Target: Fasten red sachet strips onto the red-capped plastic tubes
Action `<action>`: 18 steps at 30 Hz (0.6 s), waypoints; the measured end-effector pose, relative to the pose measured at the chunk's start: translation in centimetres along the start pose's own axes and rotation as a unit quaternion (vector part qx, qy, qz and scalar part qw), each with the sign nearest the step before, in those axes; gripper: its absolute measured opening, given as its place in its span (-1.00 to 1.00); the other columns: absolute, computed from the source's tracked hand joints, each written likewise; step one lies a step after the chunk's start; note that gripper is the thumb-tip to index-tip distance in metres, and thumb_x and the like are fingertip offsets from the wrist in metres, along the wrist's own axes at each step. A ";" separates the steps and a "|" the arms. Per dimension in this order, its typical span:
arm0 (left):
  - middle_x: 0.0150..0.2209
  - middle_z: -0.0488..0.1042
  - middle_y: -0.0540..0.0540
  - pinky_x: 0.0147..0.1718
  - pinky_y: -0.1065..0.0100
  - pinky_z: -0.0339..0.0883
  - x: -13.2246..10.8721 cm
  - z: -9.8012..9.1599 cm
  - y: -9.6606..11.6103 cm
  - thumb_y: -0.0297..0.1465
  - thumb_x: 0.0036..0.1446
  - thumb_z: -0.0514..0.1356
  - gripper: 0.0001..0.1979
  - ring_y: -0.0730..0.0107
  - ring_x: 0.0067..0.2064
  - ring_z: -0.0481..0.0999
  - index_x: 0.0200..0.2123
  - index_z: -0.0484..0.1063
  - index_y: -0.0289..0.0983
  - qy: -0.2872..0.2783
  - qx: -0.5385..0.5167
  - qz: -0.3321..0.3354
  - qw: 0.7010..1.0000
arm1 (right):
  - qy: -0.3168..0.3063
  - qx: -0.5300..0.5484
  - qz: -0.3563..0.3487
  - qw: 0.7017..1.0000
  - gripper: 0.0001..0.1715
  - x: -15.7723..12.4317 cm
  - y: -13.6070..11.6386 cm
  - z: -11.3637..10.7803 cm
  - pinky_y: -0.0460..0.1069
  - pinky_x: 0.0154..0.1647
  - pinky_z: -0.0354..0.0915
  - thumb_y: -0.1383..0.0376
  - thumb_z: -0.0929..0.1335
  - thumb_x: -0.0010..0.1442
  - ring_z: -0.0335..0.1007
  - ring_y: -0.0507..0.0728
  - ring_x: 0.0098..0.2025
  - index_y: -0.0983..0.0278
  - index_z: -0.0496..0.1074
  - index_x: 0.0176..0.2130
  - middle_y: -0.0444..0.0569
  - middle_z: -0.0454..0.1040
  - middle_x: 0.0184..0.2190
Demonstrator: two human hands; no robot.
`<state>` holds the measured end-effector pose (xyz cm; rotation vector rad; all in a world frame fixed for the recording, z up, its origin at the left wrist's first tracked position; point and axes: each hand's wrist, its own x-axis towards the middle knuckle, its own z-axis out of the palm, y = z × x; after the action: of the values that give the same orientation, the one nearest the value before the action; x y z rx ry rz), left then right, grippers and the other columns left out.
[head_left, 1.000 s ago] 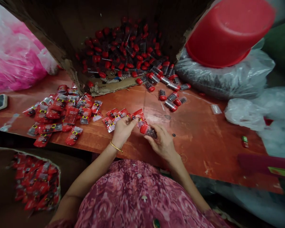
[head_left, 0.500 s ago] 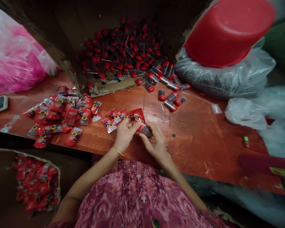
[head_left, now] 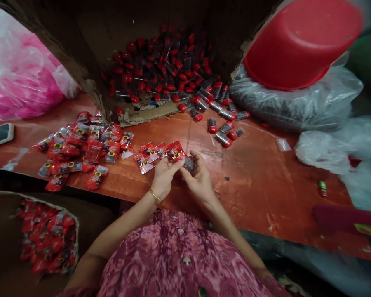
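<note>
Both of my hands meet over the near part of the table. A small clear red-capped container (head_left: pixel 190 165) with dark contents lies tilted between them. My right hand (head_left: pixel 200 181) is closed round its right side, the thumb below and the fingers behind. My left hand (head_left: pixel 165 176), with a gold bangle at the wrist, pinches at the container's left end and hides the cap. Right behind the left fingertips is a red printed packet (head_left: pixel 177 150); whether they also grip it I cannot tell. More flat red packets (head_left: pixel 149 152) lie fanned out beside the left hand.
A cardboard box (head_left: pixel 154 116) lies open at the back, with many red-capped containers (head_left: pixel 224 139) spilling out. Filled red packets (head_left: pixel 94 150) are heaped left; more sit in a lower box (head_left: pixel 78 231). A red tub (head_left: pixel 297 45) rests on a plastic bag (head_left: pixel 284 103). A phone (head_left: pixel 0 135) lies far left.
The hands have drawn slightly closer round the container, and its red cap has gone behind the left fingers. The whole view has shifted a little.
</note>
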<state>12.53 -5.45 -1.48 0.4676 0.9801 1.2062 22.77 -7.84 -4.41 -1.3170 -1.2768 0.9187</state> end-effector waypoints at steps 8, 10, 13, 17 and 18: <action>-0.48 0.49 0.02 -0.41 0.44 0.29 -0.1 -0.2 -0.2 -0.29 -0.29 0.40 -0.65 0.51 -0.46 0.43 -0.42 0.40 -0.31 -0.023 -0.024 -0.014 0.999 | -0.009 0.113 0.086 0.990 -0.69 0.2 -0.5 0.2 -0.11 -0.59 0.33 0.10 0.37 0.06 0.29 -0.04 -0.61 0.25 0.30 -0.27 -0.18 0.40 -0.50; -0.47 0.49 0.01 -0.38 0.43 0.30 -0.1 -0.3 -0.1 -0.29 -0.29 0.40 -0.66 0.50 -0.44 0.44 -0.42 0.42 -0.31 -0.015 -0.037 -0.010 0.999 | -0.010 0.110 0.086 0.990 -0.66 0.8 -0.4 0.3 -0.11 -0.60 0.31 0.10 0.40 0.01 0.30 -0.03 -0.61 0.24 0.30 -0.29 -0.18 0.41 -0.52; -0.45 0.51 0.01 -0.34 0.44 0.32 -0.1 -1.1 0.6 -0.33 -0.31 0.42 -0.68 0.50 -0.42 0.47 -0.43 0.45 -0.31 -0.013 -0.047 -0.041 0.998 | -0.019 0.071 0.039 0.997 -0.63 2.2 0.2 0.5 -0.12 -0.61 0.26 0.12 0.47 -0.10 0.28 -0.02 -0.61 0.25 0.32 -0.36 -0.21 0.37 -0.59; -0.44 0.55 -0.03 -0.29 0.40 0.37 -0.2 -2.7 1.8 -0.33 -0.26 0.40 -0.74 0.46 -0.40 0.52 -0.44 0.49 -0.29 -0.023 -0.065 -0.144 0.987 | -0.036 -0.040 -0.093 0.994 -0.71 3.8 0.5 1.7 -0.12 -0.64 0.14 0.11 0.45 -0.04 0.16 -0.02 -0.63 0.25 0.36 -0.45 -0.23 0.28 -0.66; -0.45 0.56 -0.05 -0.30 0.38 0.39 -0.2 -3.1 2.1 -0.33 -0.24 0.39 -0.76 0.44 -0.41 0.52 -0.44 0.49 -0.29 -0.020 -0.061 -0.166 0.984 | -0.048 -0.065 -0.132 0.988 -0.72 4.0 0.3 2.1 -0.11 -0.63 0.15 0.10 0.42 0.01 0.17 -0.01 -0.62 0.25 0.37 -0.46 -0.21 0.29 -0.65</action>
<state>8.77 -5.51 -1.44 0.2186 0.9030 0.9458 21.34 -3.55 -4.57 -1.1783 -1.5664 0.7283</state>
